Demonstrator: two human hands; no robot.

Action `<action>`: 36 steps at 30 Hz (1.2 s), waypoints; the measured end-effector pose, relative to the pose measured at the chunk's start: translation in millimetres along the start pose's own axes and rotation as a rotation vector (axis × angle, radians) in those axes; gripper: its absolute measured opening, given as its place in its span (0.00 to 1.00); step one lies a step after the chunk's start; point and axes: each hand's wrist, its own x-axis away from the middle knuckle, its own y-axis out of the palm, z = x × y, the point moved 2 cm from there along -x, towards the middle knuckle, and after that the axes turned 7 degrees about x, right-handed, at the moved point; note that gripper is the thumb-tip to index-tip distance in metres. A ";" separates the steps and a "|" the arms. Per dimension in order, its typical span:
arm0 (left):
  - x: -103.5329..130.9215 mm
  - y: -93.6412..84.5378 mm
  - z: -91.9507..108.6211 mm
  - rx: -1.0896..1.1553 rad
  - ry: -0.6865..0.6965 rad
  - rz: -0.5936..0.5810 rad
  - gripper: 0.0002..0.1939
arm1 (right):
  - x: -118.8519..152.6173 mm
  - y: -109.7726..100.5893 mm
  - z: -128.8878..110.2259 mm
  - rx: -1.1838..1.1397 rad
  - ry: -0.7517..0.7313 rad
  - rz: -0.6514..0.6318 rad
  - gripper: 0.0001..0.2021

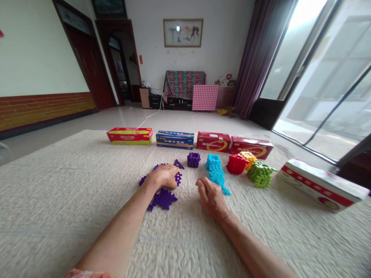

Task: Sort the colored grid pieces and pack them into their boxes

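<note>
My left hand rests over the loose purple pieces, its fingers curled down around something I cannot make out. A small purple triangle lies just beyond its fingertips. My right hand is closed beside the light blue blocks, near their front end; what its fingers hold, if anything, is hidden. A purple cube sits between the two hands, farther back. To the right are a red block, a yellow block and a green block.
Along the back of the quilted cream surface stand a red and yellow box, a blue box and two dark red boxes. A white and red box lies at the right.
</note>
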 end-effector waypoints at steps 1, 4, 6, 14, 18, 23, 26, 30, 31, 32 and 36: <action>-0.2 -0.8 -4.0 -0.008 -0.008 0.006 0.17 | -0.1 0.0 0.0 -0.002 -0.001 -0.002 0.12; -0.6 -4.6 -10.2 -0.011 0.019 0.044 0.22 | -0.3 -0.1 -0.3 -0.012 0.002 -0.004 0.12; -1.0 -8.1 -9.5 -0.004 0.063 0.108 0.24 | -0.4 0.1 -0.3 -0.023 0.003 -0.005 0.12; -4.5 -8.3 1.4 0.012 0.030 0.194 0.09 | 0.1 1.5 0.9 -0.035 0.018 -0.007 0.12; -11.1 -0.8 1.8 0.043 0.062 0.299 0.09 | 0.1 1.1 1.2 -0.031 0.021 -0.001 0.12; -19.9 10.6 3.4 0.006 0.083 0.409 0.07 | -0.4 1.4 1.3 -0.032 0.021 0.002 0.12; -21.4 12.3 3.7 0.011 0.080 0.473 0.07 | -0.6 1.5 1.1 -0.037 0.018 0.003 0.12; -22.1 14.1 -0.7 0.027 0.083 0.463 0.08 | -0.3 1.5 0.8 -0.048 0.019 0.001 0.12; -22.6 15.3 -2.4 0.039 0.093 0.436 0.09 | -0.3 1.6 0.8 -0.048 0.020 0.000 0.12; -23.1 16.4 -4.3 0.053 0.103 0.410 0.09 | -0.3 1.7 0.8 -0.047 0.022 -0.001 0.12; -24.3 17.2 -10.8 0.100 0.131 0.376 0.10 | -0.7 1.9 0.9 -0.043 0.022 -0.002 0.12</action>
